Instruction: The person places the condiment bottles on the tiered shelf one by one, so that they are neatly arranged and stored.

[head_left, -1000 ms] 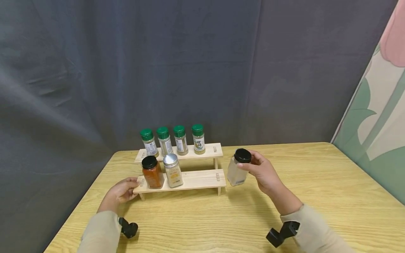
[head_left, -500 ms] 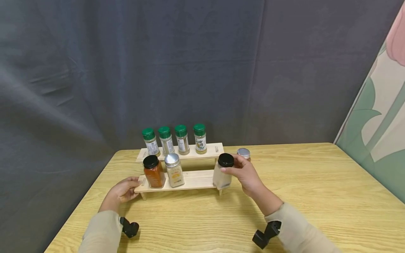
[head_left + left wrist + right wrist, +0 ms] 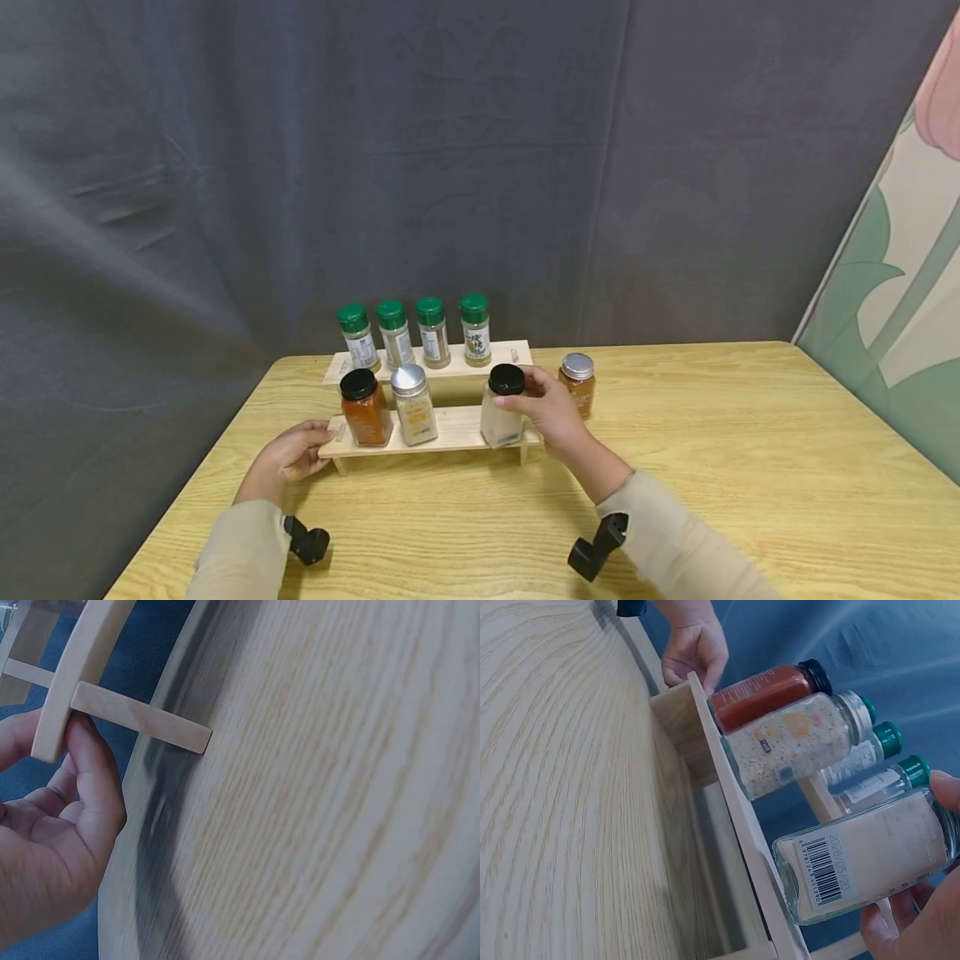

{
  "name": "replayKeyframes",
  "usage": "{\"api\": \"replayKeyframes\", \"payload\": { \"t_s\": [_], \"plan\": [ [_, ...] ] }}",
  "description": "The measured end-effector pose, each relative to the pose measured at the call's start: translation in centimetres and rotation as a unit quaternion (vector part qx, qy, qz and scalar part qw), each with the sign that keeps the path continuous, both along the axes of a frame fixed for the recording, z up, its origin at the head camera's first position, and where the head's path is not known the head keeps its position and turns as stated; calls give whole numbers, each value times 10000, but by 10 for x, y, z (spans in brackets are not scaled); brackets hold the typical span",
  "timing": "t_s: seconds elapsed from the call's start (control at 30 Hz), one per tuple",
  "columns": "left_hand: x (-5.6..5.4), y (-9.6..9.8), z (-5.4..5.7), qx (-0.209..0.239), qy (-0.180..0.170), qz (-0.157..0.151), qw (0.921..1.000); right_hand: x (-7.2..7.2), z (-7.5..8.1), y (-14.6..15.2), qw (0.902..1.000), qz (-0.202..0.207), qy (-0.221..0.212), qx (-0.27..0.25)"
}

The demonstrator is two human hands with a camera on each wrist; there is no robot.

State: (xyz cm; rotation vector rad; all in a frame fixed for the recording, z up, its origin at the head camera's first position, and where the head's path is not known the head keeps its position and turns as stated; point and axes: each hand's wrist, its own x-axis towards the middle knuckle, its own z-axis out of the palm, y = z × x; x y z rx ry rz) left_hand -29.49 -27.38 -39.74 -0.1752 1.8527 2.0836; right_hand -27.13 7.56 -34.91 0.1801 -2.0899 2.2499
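My left hand (image 3: 291,454) pinches the left end of the lower board of a two-tier wooden spice rack (image 3: 457,427); in the left wrist view, thumb and finger grip the board (image 3: 64,697) above its leg. My right hand (image 3: 553,410) holds a black-lidded glass jar (image 3: 501,417) of pale powder over the right part of the lower tier. In the right wrist view its barcode label shows on the jar (image 3: 862,851); whether its base touches the board I cannot tell. Left of it on that tier stand a silver-lidded jar (image 3: 416,414) and a black-lidded jar of red seasoning (image 3: 367,417).
Several green-capped spice bottles (image 3: 476,337) stand along the upper tier. A silver-lidded jar with orange-brown contents (image 3: 577,387) stands on the wooden table (image 3: 720,442) behind my right hand. A dark curtain (image 3: 480,167) hangs behind the table.
My right hand has carried the pale-powder jar leftward from beside the rack to over the lower tier. The orange-brown jar behind it has come into view. My left hand keeps its grip.
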Motion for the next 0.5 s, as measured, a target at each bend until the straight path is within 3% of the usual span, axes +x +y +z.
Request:
{"api": "replayKeyframes", "payload": {
  "t_s": [0.5],
  "plan": [
    [-2,-2,-3,-10,-16,55,10000,-7,-3,-24,9995,3,226,207]
  ]
}}
